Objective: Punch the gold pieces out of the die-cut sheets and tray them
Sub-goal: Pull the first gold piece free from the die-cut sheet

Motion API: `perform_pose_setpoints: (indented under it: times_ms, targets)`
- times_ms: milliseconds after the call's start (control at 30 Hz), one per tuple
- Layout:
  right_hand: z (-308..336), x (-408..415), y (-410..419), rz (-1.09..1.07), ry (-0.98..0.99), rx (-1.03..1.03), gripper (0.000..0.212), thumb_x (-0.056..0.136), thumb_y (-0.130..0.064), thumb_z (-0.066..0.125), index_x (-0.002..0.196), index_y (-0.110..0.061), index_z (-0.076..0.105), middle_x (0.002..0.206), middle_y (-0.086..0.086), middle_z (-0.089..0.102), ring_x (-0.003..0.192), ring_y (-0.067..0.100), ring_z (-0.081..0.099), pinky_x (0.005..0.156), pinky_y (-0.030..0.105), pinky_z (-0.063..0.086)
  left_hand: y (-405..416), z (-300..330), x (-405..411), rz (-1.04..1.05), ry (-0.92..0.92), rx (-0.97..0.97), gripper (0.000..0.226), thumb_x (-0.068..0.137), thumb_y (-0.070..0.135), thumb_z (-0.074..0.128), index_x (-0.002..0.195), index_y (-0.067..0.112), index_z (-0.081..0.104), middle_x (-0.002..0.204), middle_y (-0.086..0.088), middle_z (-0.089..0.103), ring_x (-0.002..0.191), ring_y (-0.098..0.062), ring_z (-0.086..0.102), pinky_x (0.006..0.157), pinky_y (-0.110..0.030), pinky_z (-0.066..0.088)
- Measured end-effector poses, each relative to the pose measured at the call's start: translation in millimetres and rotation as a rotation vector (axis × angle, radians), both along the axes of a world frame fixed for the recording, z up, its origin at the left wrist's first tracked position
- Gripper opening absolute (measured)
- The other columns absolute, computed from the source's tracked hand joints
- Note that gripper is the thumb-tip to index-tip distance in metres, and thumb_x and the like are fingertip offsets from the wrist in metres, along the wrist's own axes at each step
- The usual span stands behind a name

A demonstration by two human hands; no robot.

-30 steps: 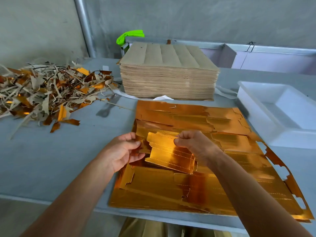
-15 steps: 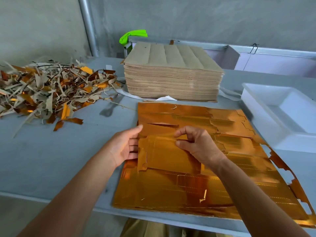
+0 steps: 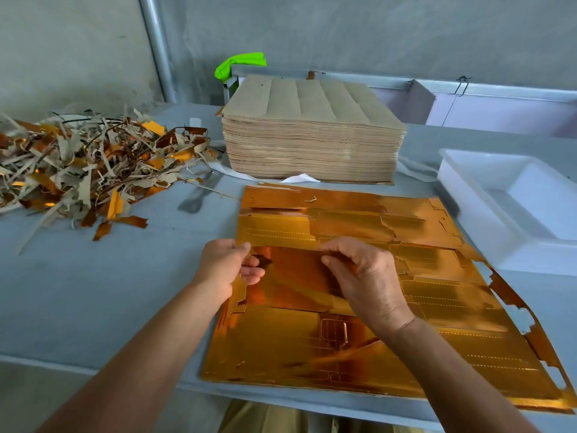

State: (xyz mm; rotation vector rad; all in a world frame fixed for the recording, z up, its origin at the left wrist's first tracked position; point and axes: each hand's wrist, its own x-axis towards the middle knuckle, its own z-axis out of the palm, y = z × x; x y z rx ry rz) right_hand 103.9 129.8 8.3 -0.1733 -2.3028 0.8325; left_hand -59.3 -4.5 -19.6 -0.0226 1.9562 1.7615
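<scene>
Both hands (image 3: 229, 265) pinching gold piece (image 3: 296, 276)

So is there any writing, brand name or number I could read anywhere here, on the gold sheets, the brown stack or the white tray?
None: no text can be read in this view.
Gold die-cut sheets: only cut and dashed crease lines, no print.
Brown stack: plain card.
White tray: blank.
Scrap pile: plain brown and gold strips.
Green thing behind the stack: unmarked.
</scene>
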Motion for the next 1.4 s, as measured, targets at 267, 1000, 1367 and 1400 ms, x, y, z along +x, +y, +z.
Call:
perform_pose_setpoints:
  times_ms: [267,1000,1367,1400]
  targets:
    - [1.2,9.7,20.6,-0.244,-0.075,-0.493,0.014,0.087,-0.011,0.065,0.098,-0.02,0.067,0.089,-0.006,0.066,0.084,0.01,0.063,0.064,0.019,0.052,-4.0,1.1,2.0,-0.131,0.061,-0.055,0.012,0.098,0.001,0.046,0.095,0.004,0.056,0.056,-0.012,0.063,0.038,-0.016,0.056,0.034,-0.022,0.043]
    - [17.8,-31.1,49.6,0.031,-0.587,-0.817,0.007,0.087,-0.011,0.063,0.08,-0.012,0.065,0.071,0.003,0.058,0.071,0.018,0.051,0.064,0.028,0.041,15.0,11.7,-10.9,-0.365,-0.022,0.075,0.032,0.089,-0.01,0.051,0.101,0.014,0.066,0.092,-0.011,0.072,0.081,-0.025,0.068,0.072,-0.042,0.057]
    - [-2.6,-28.0,41.4,0.03,-0.46,-0.7,0.033,0.089,-0.012,0.063,0.118,-0.027,0.056,0.105,0.0,0.065,0.093,0.017,0.064,0.064,0.023,0.055,29.9,6.2,-9.4,-0.185,-0.018,0.01,0.009,0.093,0.023,0.059,0.098,0.017,0.063,0.085,-0.008,0.071,0.086,-0.027,0.067,0.086,-0.048,0.053]
    - [-4.6,-27.4,40.5,0.013,-0.452,-0.714,0.033,0.09,-0.014,0.063,0.12,-0.027,0.055,0.105,0.0,0.065,0.093,0.018,0.064,0.065,0.024,0.056,30.6,6.5,-8.9,-0.187,-0.024,0.005,0.012,0.093,0.022,0.059,0.101,0.013,0.063,0.087,-0.01,0.071,0.086,-0.028,0.067,0.085,-0.048,0.053]
